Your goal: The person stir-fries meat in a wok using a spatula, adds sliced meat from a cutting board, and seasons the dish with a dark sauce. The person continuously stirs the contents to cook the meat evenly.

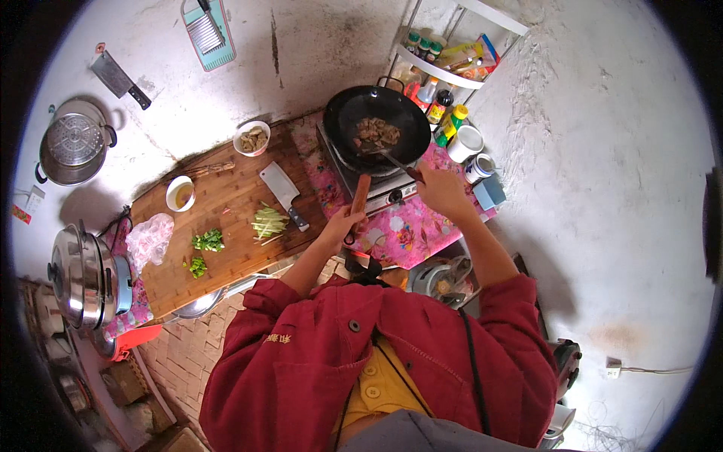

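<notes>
My left hand (340,223) is closed around the wooden handle (361,195) of the wok, at its near side. With my right hand (443,189) I hold a metal spatula (400,164) by its dark handle; its blade rests in the black wok (338,116) against browned pieces of food (377,133), probably meat. The wok sits on a gas stove (390,192) over a pink flowered cloth (404,237). To the left, a cleaver (282,183) lies on a wooden board (237,212) beside cut pale green strips (269,221) and chopped greens (208,240).
A bowl of brown pieces (252,139) and a bowl with yellowish liquid (181,194) stand along the board's back. Sauce bottles (440,106), a white tub (466,144) and a corner shelf (440,73) are right of the wok. A steamer pot (79,277) stands far left.
</notes>
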The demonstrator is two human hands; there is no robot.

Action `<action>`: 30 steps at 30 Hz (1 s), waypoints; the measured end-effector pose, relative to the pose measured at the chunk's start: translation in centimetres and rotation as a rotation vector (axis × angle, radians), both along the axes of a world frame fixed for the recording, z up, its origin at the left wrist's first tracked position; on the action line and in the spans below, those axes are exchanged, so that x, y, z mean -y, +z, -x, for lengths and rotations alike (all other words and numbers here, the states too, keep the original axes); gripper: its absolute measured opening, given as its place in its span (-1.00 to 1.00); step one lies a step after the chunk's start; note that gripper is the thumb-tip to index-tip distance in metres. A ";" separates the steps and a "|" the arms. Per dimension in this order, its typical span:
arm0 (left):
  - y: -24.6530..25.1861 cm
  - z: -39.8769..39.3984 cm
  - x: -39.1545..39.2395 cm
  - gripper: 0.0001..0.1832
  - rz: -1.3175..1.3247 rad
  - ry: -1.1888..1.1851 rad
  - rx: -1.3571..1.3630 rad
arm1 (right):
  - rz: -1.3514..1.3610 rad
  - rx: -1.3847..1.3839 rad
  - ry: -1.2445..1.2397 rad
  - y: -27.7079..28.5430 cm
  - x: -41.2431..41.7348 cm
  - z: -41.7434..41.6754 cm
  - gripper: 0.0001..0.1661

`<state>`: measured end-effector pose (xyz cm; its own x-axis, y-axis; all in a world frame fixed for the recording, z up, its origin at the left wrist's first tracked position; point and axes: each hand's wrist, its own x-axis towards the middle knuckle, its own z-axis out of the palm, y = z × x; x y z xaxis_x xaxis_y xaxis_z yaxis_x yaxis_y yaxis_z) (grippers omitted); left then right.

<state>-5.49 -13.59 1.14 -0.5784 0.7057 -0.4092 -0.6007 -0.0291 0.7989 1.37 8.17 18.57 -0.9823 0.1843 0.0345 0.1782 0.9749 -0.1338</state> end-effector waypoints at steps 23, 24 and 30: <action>0.7 -1.2 3.3 -0.49 0.051 0.208 -0.018 | -0.092 -0.029 0.257 1.5 -4.6 5.4 -0.73; 0.8 -1.2 3.4 -0.48 0.052 0.216 -0.023 | -0.082 -0.008 0.250 3.2 -4.4 4.3 -0.73; 1.5 -0.9 3.7 -0.50 -0.004 0.224 0.021 | -0.156 0.096 0.264 4.9 -3.5 3.0 -0.75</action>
<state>-4.57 -17.31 2.61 -0.7123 0.5619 -0.4206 -0.5955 -0.1666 0.7859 -1.60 11.62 23.42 -0.9955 -0.0781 -0.0530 -0.0795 0.9965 0.0258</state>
